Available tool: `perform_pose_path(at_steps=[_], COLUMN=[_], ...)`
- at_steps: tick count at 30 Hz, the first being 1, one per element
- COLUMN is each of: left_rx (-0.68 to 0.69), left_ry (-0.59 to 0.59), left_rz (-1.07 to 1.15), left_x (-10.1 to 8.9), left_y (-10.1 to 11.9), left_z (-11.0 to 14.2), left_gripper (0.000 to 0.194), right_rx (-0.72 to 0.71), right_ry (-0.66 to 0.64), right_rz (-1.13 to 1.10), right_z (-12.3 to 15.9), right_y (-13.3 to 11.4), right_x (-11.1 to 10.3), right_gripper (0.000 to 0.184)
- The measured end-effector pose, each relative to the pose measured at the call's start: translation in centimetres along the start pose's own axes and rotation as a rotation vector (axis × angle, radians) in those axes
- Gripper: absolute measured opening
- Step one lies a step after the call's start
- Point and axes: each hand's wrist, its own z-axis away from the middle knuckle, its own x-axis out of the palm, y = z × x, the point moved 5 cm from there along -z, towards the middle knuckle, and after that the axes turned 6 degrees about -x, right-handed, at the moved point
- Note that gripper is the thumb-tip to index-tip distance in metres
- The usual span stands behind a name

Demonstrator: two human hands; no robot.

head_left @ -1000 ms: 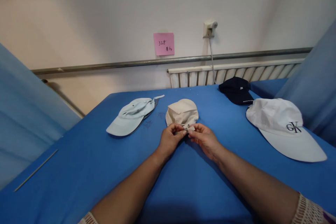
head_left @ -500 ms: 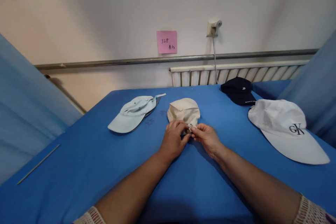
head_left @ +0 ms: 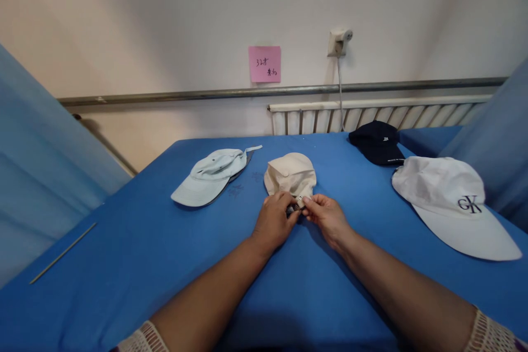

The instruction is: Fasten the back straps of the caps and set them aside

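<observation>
A beige cap (head_left: 290,174) lies on the blue table (head_left: 165,264), its back facing me. My left hand (head_left: 274,220) and my right hand (head_left: 325,215) meet at the cap's rear edge. Both are closed in a pinch on the cap's back strap and its small metal buckle (head_left: 301,198). The strap itself is mostly hidden under my fingers.
A pale blue cap (head_left: 211,176) lies left of the beige one. A white cap (head_left: 449,201) with a dark logo sits at the right, a dark navy cap (head_left: 376,142) behind it. A thin stick (head_left: 61,253) lies at the left edge. Radiator (head_left: 371,116) and wall stand behind.
My left hand has turned palm down over the strap, and both hands have closed in tighter on the buckle. The camera view has shifted slightly left.
</observation>
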Motion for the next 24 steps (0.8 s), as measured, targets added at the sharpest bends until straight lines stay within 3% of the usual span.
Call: perform_pose_path(at_steps=[6, 16, 24], left_rx=[0.024, -0.24, -0.305], left_ry=[-0.039, -0.081, -0.084], left_rz=[0.237, 0.627, 0.784], left_x=[0.2, 1.8, 2.2], left_y=[0.3, -2.3, -3.3], left_z=[0.0, -0.6, -1.1], left_gripper=[0.022, 0.02, 0.025], right_rx=[-0.013, -0.077, -0.006], right_ry=[0.008, 0.061, 0.032], right_rz=[-0.031, 0.077, -0.115], right_z=[0.0, -0.5, 0.1], right_y=[-0.3, -0.4, -0.6], right_x=[-0.2, -0.6, 0.0], right_gripper=[0.041, 0.044, 0.054])
